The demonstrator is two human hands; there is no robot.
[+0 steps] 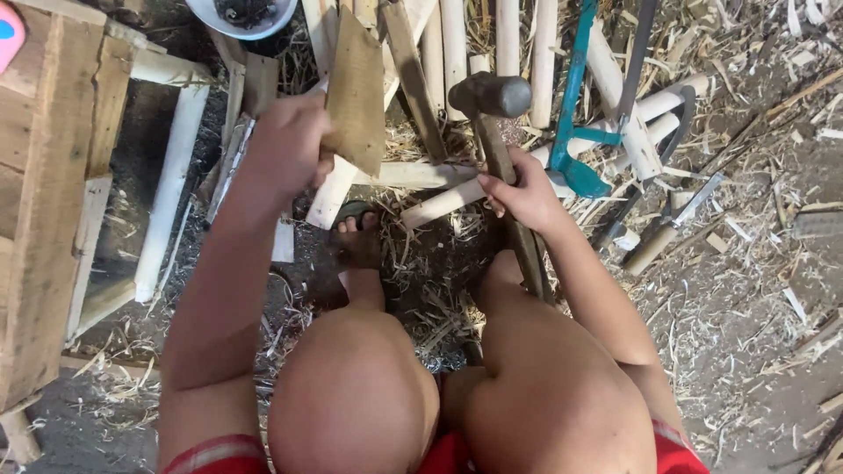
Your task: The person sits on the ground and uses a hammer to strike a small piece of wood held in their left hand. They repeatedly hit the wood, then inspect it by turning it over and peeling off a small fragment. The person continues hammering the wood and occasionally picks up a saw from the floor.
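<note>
Head view: left hand (285,145) clenches a flat wooden board (356,88), fingers wrapped round its lower edge; right hand (527,193) grips the hammer (492,96) handle below the head.

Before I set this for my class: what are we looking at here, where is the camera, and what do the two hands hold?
The single picture comes from a camera worn on a person's head, looking down past bare knees to a dirt floor strewn with wood shavings. No machine is involved, only two bare hands. The left hand grips a flat piece of wood. The right hand holds a hammer by its wooden handle. Beyond them lie pale round wooden sticks, a teal-framed saw and a knife. A wooden frame stands at the left.
</note>
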